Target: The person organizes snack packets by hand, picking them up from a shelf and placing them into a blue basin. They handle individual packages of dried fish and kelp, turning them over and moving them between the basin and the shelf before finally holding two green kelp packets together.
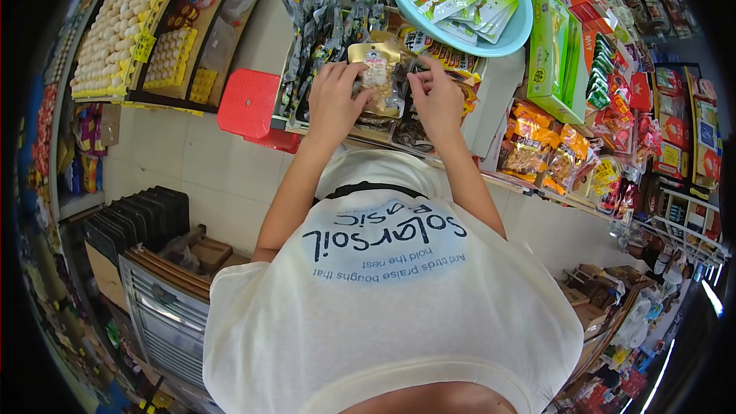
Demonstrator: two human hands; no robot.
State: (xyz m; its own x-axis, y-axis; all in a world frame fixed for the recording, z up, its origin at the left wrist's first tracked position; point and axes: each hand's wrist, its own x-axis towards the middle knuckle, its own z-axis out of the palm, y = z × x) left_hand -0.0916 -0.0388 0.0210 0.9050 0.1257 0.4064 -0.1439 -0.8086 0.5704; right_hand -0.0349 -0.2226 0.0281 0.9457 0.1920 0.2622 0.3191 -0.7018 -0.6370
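Observation:
A gold snack packet (376,69) with a clear window lies over other bags in the display at the front. My left hand (335,100) grips its left side, with the thumb on the front and the index finger near the top edge. Just right of the packet is my right hand (438,98), its thumb and index finger apart and nothing visible between them. Beneath the right hand are dark snack bags (412,132). Grey-black packets (310,54) fill the left side of the display.
A light-blue basket (521,28) of green-and-white packets sits behind the hands. A red stool (249,100) stands at the left, near egg trays (123,23). On the right are a green box (548,88) and orange snack bags (529,142).

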